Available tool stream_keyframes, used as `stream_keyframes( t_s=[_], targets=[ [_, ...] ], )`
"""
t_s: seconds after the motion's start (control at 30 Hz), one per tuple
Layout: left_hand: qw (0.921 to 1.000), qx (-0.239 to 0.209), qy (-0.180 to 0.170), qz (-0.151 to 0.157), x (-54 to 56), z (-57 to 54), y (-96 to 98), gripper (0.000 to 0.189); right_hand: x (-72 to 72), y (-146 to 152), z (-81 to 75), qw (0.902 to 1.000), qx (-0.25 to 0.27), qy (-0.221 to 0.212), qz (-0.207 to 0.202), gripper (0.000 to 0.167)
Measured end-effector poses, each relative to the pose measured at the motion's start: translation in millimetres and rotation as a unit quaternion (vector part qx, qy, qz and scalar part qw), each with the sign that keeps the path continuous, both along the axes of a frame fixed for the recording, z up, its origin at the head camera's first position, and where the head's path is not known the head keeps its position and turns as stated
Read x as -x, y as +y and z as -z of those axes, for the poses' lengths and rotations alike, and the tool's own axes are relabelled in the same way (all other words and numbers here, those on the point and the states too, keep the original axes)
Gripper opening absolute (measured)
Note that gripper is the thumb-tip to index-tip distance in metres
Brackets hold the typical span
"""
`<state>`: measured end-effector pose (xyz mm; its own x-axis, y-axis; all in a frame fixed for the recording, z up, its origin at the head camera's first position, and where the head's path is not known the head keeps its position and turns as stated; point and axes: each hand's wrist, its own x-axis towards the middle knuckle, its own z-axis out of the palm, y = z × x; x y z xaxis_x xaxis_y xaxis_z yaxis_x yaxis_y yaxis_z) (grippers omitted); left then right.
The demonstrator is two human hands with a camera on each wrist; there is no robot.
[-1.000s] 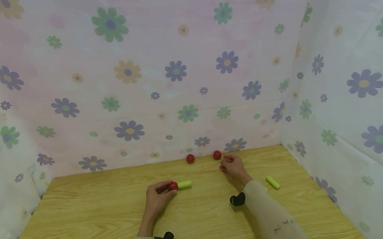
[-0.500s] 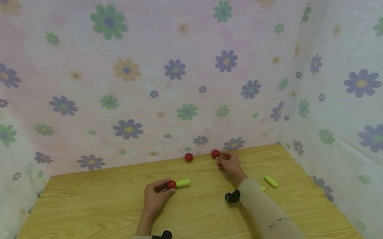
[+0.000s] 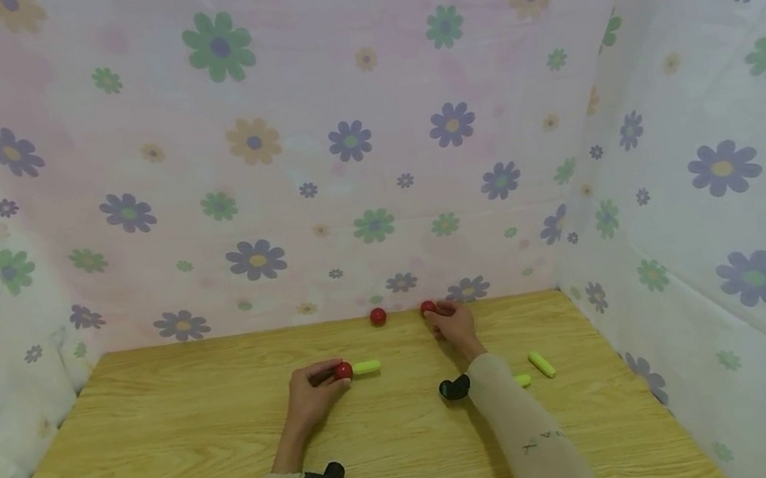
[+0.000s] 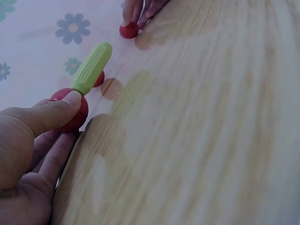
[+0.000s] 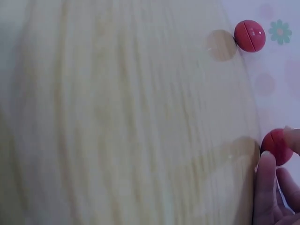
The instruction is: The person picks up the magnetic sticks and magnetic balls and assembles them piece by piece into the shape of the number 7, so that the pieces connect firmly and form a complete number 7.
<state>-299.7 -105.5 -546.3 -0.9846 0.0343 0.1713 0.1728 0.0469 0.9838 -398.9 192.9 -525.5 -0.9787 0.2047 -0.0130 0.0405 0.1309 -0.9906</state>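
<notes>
My left hand pinches a red ball between thumb and fingers. A ridged light-green stick juts from that ball, pointing right in the head view. At the back of the table, my right hand has its thumb and fingers on a second red ball, which shows a seam line. Further left along the back edge sits a third red ball, touched by neither hand.
Right of the right forearm lies a green stick. Another green stick is partly hidden by the sleeve. A flowered cloth rises behind the wooden table and along its sides.
My right hand has moved slightly left and taken the red ball at the back edge between its fingers. The left hand keeps its hold on the ball with the green stick.
</notes>
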Motion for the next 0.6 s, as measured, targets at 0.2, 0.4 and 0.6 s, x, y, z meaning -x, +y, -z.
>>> stream_keyframes(
  t_s=[0.2,0.4,0.6],
  targets=[
    [1.0,-0.004,-0.004,0.001,0.5,0.4,0.5,0.039,0.3,-6.0,-3.7,0.9997,-0.008,-0.003,0.024,0.044],
    [1.0,-0.001,0.0,0.0,1.9,2.8,0.9,0.039,0.3,-6.0,-3.2,0.9989,-0.039,0.01,0.026,0.042],
    [1.0,0.005,0.003,-0.005,0.3,1.1,0.1,0.039,0.4,-7.3,-3.1,0.9988,-0.042,0.008,0.023,0.038]
  ],
)
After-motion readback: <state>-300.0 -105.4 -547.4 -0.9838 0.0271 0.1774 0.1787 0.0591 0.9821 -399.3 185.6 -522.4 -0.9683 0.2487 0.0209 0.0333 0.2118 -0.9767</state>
